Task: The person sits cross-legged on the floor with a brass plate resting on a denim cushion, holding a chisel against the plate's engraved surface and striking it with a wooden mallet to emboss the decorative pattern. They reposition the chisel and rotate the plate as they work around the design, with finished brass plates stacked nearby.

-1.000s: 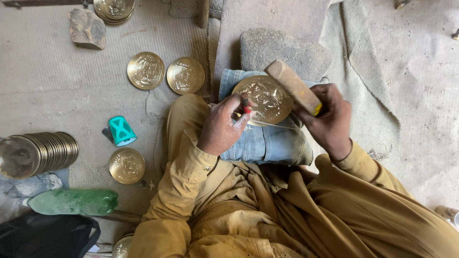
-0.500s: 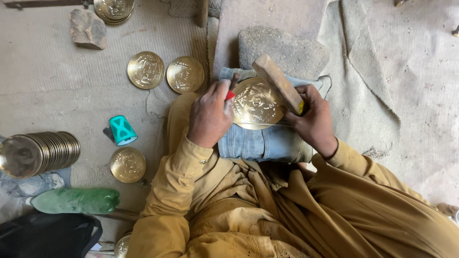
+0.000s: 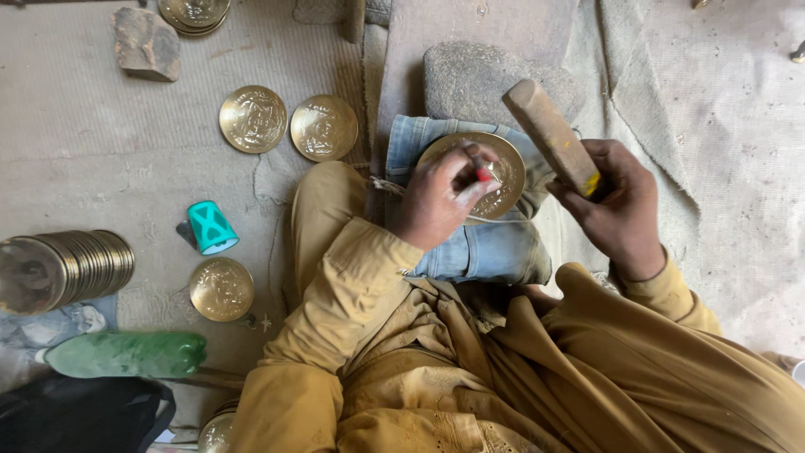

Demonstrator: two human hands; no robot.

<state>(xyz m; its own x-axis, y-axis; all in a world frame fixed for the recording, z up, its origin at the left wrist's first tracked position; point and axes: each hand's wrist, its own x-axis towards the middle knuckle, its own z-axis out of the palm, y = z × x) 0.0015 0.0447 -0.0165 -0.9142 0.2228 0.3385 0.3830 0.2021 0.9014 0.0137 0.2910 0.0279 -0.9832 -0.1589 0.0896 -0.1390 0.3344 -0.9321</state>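
Now the left hand (image 3: pixel 436 197) pinches what looks like a punch (image 3: pixel 482 172) on the plate (image 3: pixel 503 172), right hand (image 3: pixel 616 205) gripping the mallet (image 3: pixel 549 134): keep strikes square.

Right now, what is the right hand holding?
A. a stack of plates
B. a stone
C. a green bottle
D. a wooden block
D: the right hand grips a wooden block, raised over the brass plate, which the left hand touches while holding a small red-tipped tool.
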